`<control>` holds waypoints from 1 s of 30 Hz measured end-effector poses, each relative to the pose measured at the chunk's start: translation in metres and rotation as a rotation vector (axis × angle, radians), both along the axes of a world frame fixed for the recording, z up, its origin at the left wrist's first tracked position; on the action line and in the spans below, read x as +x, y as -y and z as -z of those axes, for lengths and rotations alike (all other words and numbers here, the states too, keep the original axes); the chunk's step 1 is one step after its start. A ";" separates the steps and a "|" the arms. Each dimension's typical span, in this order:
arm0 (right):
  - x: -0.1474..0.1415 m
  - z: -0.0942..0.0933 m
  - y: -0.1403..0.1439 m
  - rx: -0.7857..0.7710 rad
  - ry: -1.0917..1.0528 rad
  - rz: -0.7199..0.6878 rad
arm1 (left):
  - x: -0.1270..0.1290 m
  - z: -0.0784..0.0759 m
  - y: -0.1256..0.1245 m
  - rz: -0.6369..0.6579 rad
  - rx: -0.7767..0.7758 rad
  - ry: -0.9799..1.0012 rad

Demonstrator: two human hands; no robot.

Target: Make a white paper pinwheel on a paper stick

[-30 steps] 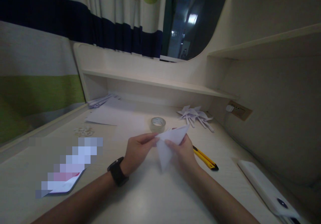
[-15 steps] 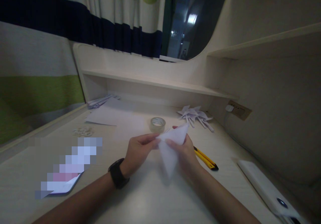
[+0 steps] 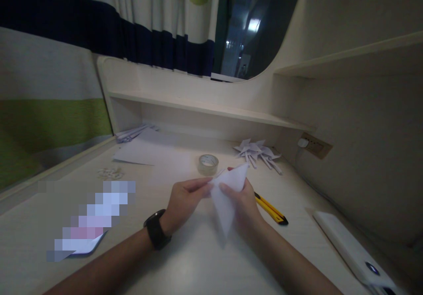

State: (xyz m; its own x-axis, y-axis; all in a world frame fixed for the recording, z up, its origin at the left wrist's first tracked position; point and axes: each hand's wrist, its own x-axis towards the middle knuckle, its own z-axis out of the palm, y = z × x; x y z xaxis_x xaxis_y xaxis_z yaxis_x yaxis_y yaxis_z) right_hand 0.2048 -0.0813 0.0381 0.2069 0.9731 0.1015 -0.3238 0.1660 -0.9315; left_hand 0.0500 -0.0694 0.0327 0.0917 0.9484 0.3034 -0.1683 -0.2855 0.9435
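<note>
Two hands on one piece: our left hand (image 3: 185, 202) and right hand (image 3: 246, 202) both pinch the white folded paper (image 3: 233, 182), just right of and below frame centre, raised above the table (image 3: 188, 259). Left has thumb and fingers narrowed on its left corner; right has the thumb flat on the near face, its other fingers mostly hidden behind.

Delta over the last second: the bottom corner swings right and slightly down in frame, and its lower flap is blurred now. Our left hand and its black watch (image 3: 157, 229) shift a little right; right hand barely moves. Neither lets go.

Our read: small adjustment of the fold, same grip, same piece. We can't make out the crease under the thumbs, so can't tell whether it's pressed flat.

Everything else we track is static. Tape roll (image 3: 208, 171) sits just above the paper, mid-frame; yellow cutter (image 3: 272, 209) lies right of our right hand, its upper end next to that hand. Paper pinwheels (image 3: 253, 147) bunch at centre right, flat sheets (image 3: 142, 152) lie left of centre, small white pieces (image 3: 110, 173) below those.
</note>
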 end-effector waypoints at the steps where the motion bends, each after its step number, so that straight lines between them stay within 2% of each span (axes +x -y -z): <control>1: 0.000 0.000 0.000 -0.003 0.000 0.002 | 0.000 0.000 0.000 -0.003 0.009 -0.011; 7: -0.002 0.004 0.001 -0.014 -0.009 0.009 | -0.003 -0.004 0.003 -0.068 0.188 -0.169; 11: 0.000 0.003 -0.001 -0.011 -0.037 -0.036 | -0.004 -0.007 0.005 -0.121 0.278 -0.275; 16: 0.015 -0.007 -0.014 0.039 -0.036 -0.023 | -0.007 -0.003 0.001 -0.136 0.344 -0.357; 22: 0.038 -0.013 -0.028 0.076 0.016 -0.035 | -0.010 0.001 -0.002 -0.223 0.461 -0.504; 30: 0.041 -0.016 -0.027 0.042 0.050 -0.032 | -0.013 0.006 -0.003 -0.321 0.720 -0.629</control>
